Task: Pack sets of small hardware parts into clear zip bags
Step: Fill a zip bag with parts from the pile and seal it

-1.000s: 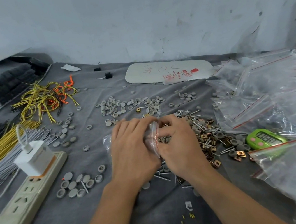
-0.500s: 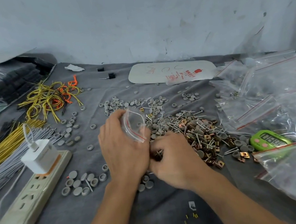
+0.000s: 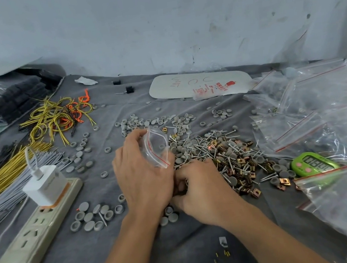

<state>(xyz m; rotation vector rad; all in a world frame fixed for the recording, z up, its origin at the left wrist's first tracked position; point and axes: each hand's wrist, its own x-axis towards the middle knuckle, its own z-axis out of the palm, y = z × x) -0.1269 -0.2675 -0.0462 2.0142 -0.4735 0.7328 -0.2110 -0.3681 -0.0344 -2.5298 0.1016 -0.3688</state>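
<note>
Left hand [image 3: 143,175]: pinched the zip bag [image 3: 157,147] by its edges, with the mouth bowed wide.
Right hand [image 3: 202,187]: curled into the near edge of the parts pile [image 3: 226,153]; whether it held anything could not be told.
Bag from right hand: just up-left, mouth turned toward it.

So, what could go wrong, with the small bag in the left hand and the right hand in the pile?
The left hand holds the small bag only between finger and thumb, so it may slip or fold shut. The right hand digs among pointed nails in the mixed pile: a prick or a wrong count is possible.
</note>
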